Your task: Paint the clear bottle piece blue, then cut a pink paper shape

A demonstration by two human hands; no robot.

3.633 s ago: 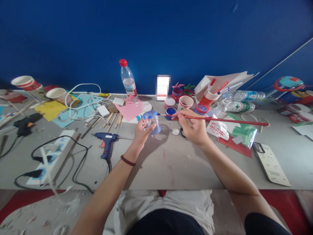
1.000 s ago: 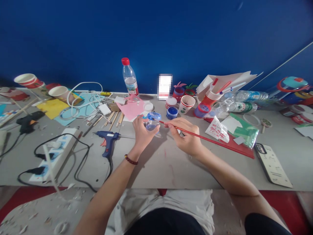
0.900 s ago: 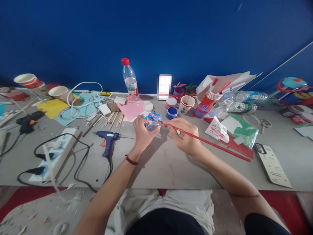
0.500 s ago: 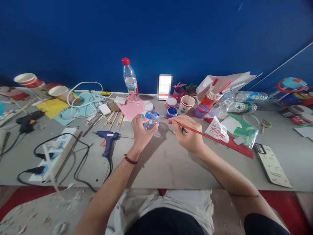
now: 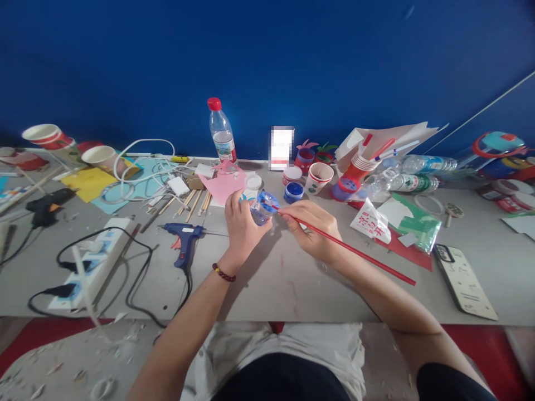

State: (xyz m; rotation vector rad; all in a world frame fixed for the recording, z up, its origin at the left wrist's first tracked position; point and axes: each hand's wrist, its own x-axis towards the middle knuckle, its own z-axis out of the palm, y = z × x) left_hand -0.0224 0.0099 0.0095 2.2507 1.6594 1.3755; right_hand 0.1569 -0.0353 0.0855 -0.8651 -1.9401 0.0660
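My left hand point(image 5: 242, 223) is closed round a clear plastic bottle piece point(image 5: 259, 214), its end tilted toward the right and partly covered with blue paint. In my right hand point(image 5: 313, 229) is a long red paintbrush point(image 5: 355, 243), held near its front like a pen. The brush tip meets the blue painted end or is very close to it; I cannot tell which. Just beyond the hands stands an uncovered jar of blue paint point(image 5: 293, 192), beside a paper cup point(image 5: 320, 178) and a white-lidded jar point(image 5: 291, 175).
A blue glue gun point(image 5: 186, 240) and a power strip point(image 5: 94, 264) with cables lie to the left. A red-capped bottle point(image 5: 222, 133) stands at the back. On the right are a phone point(image 5: 466, 281), a green sheet point(image 5: 412, 217) and plastic bottles point(image 5: 416, 182).
The bottle piece has tipped so its painted end faces the brush more. My right hand has shifted slightly left and down, and the brush handle has swung lower.
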